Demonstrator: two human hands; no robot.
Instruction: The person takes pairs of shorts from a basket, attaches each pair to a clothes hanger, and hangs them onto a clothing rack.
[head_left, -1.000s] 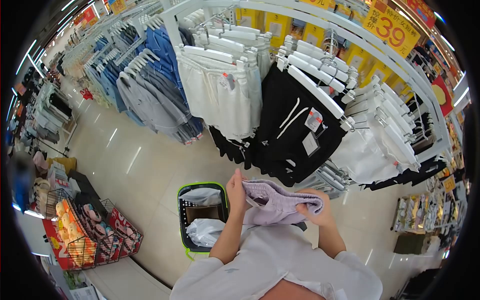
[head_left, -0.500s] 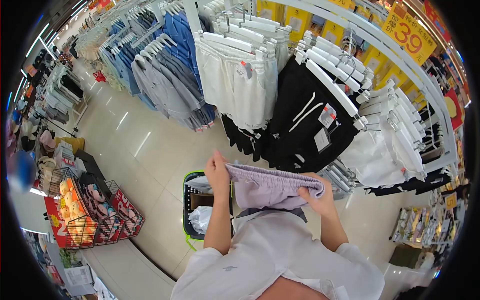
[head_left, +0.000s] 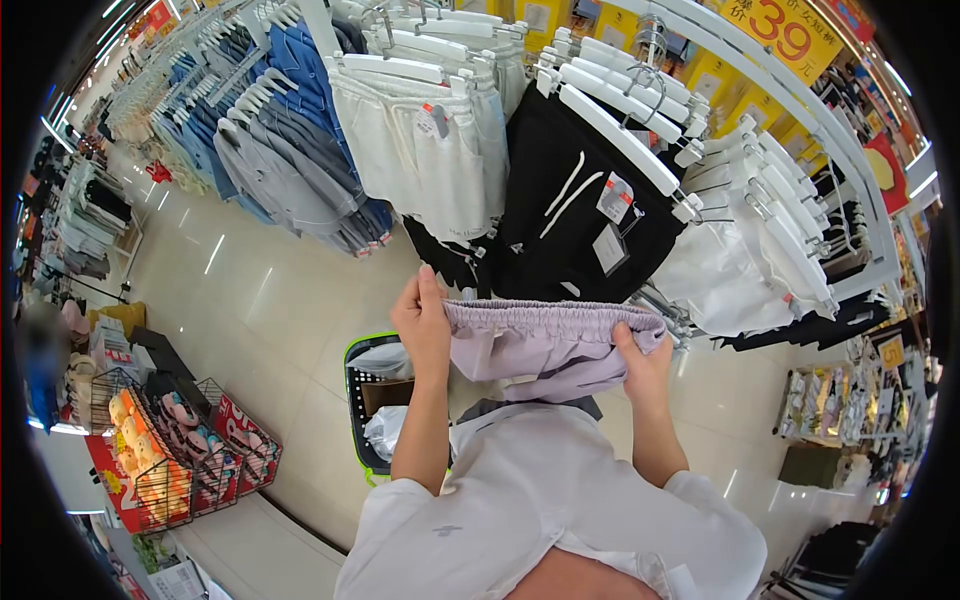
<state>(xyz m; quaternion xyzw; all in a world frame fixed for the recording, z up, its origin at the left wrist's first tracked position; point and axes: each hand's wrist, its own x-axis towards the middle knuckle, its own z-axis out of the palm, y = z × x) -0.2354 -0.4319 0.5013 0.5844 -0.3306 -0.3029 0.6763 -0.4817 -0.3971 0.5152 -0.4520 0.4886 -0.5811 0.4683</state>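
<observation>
Pale lilac shorts (head_left: 540, 345) with a gathered elastic waistband stretch between my two hands, in front of my white shirt. My left hand (head_left: 422, 315) grips the waistband at its left end, thumb up. At the right end my right hand (head_left: 645, 360) is closed on the waistband, thumb on top of the fabric. The leg part hangs loosely folded below the band. Just beyond the shorts, black shorts (head_left: 540, 240) with white drawstrings and tags hang on a white hanger.
White shorts (head_left: 410, 150) and more white shorts (head_left: 725, 270) hang on the rack (head_left: 835, 130). A green-rimmed black basket (head_left: 357, 440) with bagged items stands on the floor, left of my body. Wire bins (head_left: 190, 470) of toys are at lower left. Grey shirts (head_left: 290, 170) hang farther back.
The lilac waistband has been pulled straighter and wider. My hands have moved slightly farther apart and upward, and the view has shifted to the right.
</observation>
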